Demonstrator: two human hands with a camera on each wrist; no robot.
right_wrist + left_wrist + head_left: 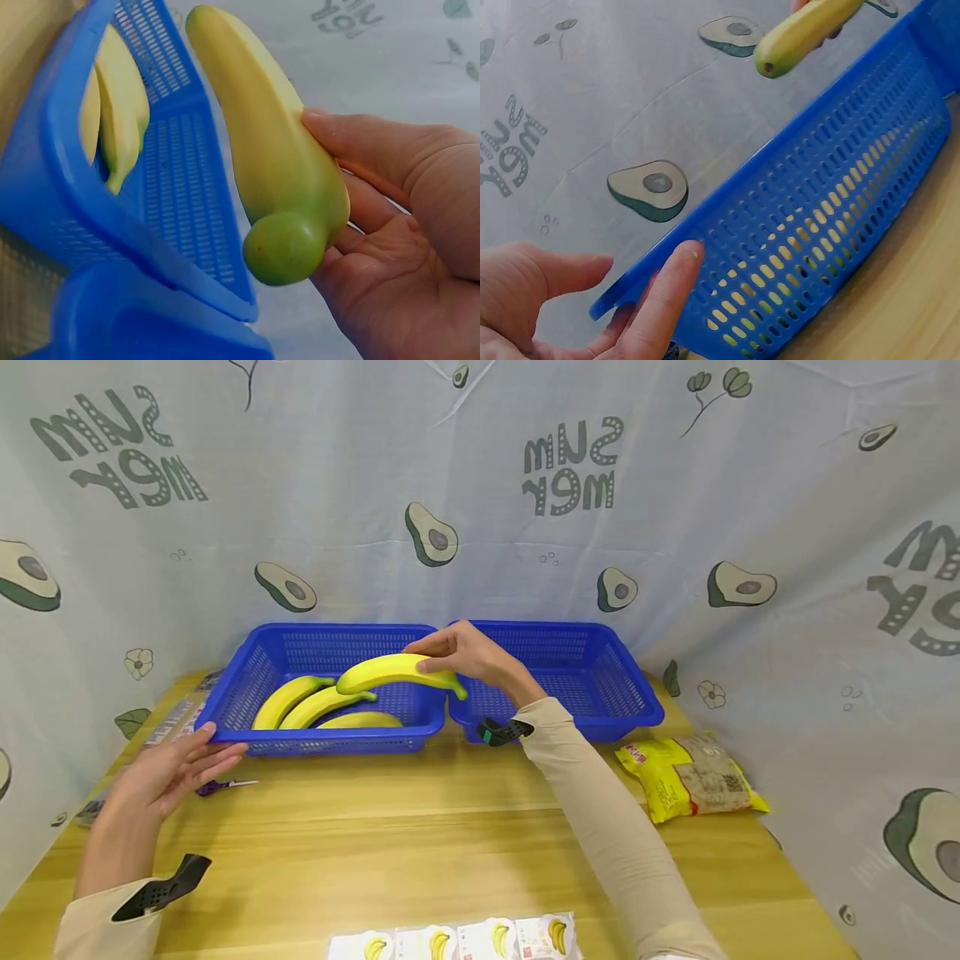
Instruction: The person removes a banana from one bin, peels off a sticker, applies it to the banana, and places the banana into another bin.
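My right hand (pixel 480 653) pinches a yellow banana (pixel 386 671) between thumb and fingers, above the right side of the left blue basket (pixel 345 745). The banana's green stem end faces the right wrist camera (pixel 283 247). Inside that basket lie three more bananas (pixel 291 700), partly screened by its front wall. My left hand (pixel 168 768) is at the basket's front left corner. In the left wrist view, its index finger extends along the outer wall and its thumb is near the rim; another finger is partly hidden by the rim.
A second blue basket (pixel 630 720) stands directly right of the first. Right of it lies a yellow packet (pixel 693 777). A small purple-handled tool (pixel 213 787) lies by my left hand. Banana-picture cards (pixel 480 939) lie at the near table edge. A printed curtain (pixel 480 568) hangs behind.
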